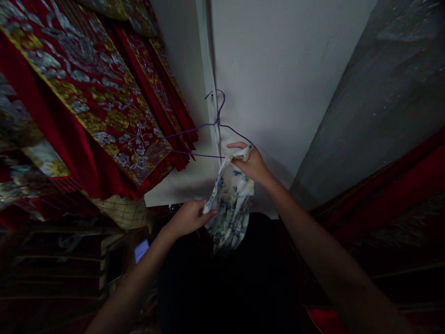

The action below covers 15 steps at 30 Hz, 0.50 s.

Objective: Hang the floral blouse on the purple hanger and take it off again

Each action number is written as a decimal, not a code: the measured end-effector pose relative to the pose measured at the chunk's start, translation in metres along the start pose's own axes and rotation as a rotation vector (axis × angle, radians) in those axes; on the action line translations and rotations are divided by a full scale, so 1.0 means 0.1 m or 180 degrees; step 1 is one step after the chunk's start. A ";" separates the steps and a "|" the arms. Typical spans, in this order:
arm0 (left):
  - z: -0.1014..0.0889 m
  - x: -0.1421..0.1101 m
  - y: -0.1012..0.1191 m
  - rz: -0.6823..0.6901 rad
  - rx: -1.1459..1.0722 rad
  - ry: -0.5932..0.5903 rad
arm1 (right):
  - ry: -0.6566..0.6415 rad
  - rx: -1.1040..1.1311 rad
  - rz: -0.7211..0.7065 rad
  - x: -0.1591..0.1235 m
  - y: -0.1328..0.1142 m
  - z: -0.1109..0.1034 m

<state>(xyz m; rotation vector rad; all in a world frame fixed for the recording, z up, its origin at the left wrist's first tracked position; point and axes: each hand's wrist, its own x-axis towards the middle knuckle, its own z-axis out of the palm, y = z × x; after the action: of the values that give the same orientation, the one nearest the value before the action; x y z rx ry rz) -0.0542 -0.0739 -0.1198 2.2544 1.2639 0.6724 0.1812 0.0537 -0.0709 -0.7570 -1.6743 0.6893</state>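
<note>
Partly hidden | purple hanger: behind floral cloth and right hand

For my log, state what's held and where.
A floral garment: left hand grips its lower edge, right hand its upper edge; grip on purple hanger unclear.

Purple wire hanger, hook uppermost, one end at white-blue floral garment; cloth crumpled, dangling.
</note>
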 end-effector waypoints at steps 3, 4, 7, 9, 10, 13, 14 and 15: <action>-0.18 0.01 0.07 -0.0097 0.0410 0.0613 | 0.0111 -0.0013 0.0314 0.14 0.45 0.28; -0.22 0.02 0.11 -0.0074 0.0447 0.0836 | 0.0088 -0.0026 0.0391 0.16 0.59 0.37; -0.33 0.06 0.18 -0.0057 0.0430 0.1294 | 0.0151 -0.0135 0.0534 0.16 0.86 0.48; -0.39 0.06 0.12 -0.0161 0.0464 0.1375 | 0.0310 -0.0300 0.0646 0.13 0.93 0.40; -0.42 0.04 0.05 -0.0234 0.0476 0.1340 | 0.0377 -0.0407 0.0703 0.10 0.93 0.31; -0.43 -0.08 -0.27 -0.0470 0.0417 0.0589 | 0.0434 -0.0757 0.0830 0.00 0.83 -0.02; -0.42 -0.13 -0.39 -0.0534 0.0409 0.0187 | 0.0419 -0.0863 0.0849 -0.04 0.78 -0.12; -0.40 -0.17 -0.49 -0.0585 0.0462 -0.0177 | 0.0396 -0.0952 0.0857 -0.08 0.71 -0.22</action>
<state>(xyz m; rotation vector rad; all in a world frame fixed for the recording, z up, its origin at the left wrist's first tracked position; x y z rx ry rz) -0.1179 -0.0591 -0.1216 2.2174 1.5128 0.4613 0.2128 0.0935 -0.1259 -1.2303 -1.5946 0.5673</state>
